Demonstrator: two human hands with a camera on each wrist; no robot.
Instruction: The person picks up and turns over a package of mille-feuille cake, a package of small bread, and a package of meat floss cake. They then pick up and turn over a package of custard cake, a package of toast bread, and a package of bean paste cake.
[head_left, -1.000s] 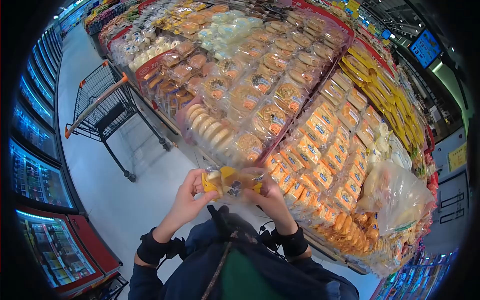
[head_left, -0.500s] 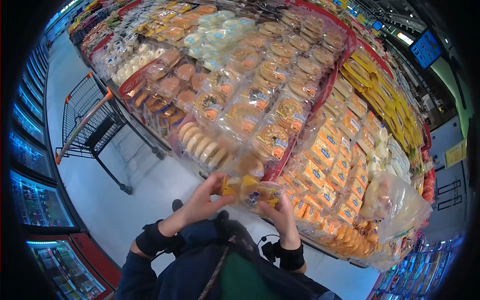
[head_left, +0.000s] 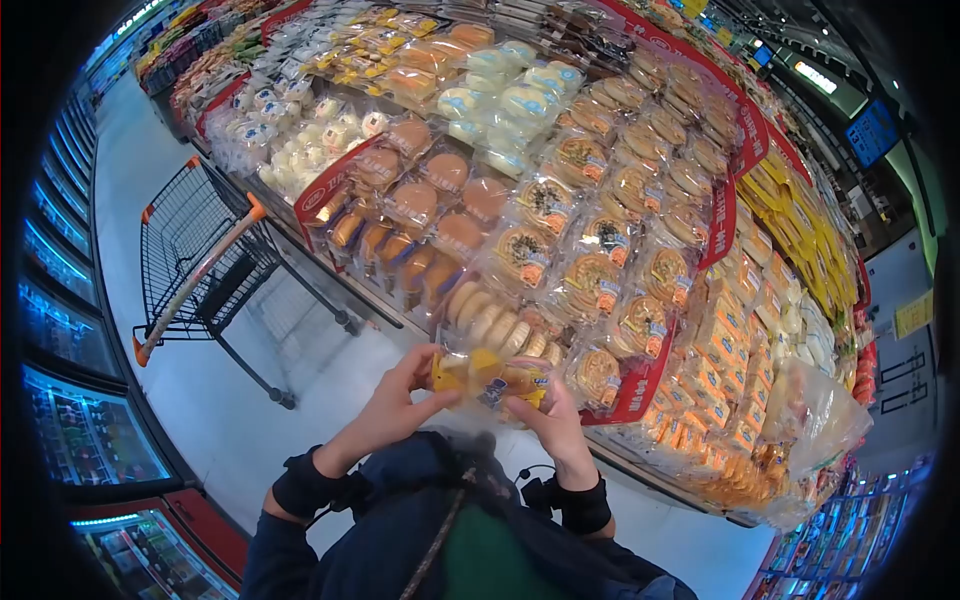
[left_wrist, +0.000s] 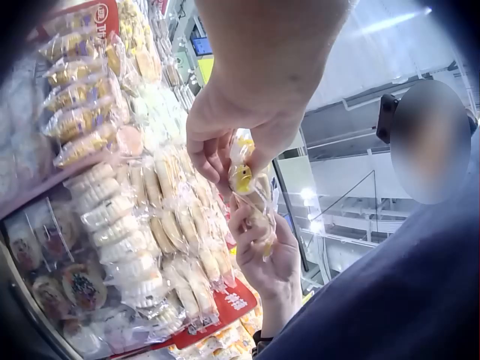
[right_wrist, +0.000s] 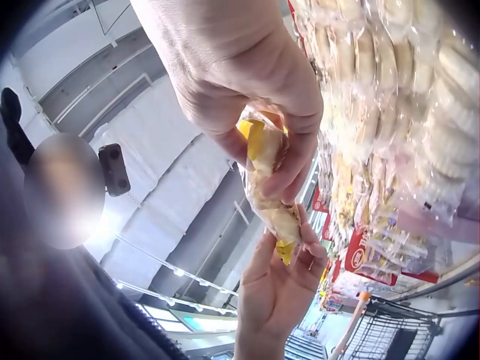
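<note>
A bread packet [head_left: 492,380] in clear film with yellow printed ends is held in front of the body, close to the display's front edge. My left hand [head_left: 405,395] pinches its left end between thumb and fingers. At the other end, the right hand [head_left: 552,422] grips the packet, thumb on the near side. The left wrist view shows the packet [left_wrist: 244,178] edge-on, with a yellow patch beside the left fingers. In the right wrist view, pale bread shows through the packet's film [right_wrist: 266,161], partly hidden by the right thumb and fingers.
A sloped display of wrapped breads [head_left: 585,280], with red edge strips [head_left: 640,390], spreads ahead and right. A shopping cart [head_left: 205,265] stands on the floor to the left, near lit fridges [head_left: 85,430]. A clear plastic bag [head_left: 825,405] lies on the display's right end.
The hands and packet have shifted a little right in the head view, both hands keeping their hold. The head view has turned, so the display sits differently in it.
</note>
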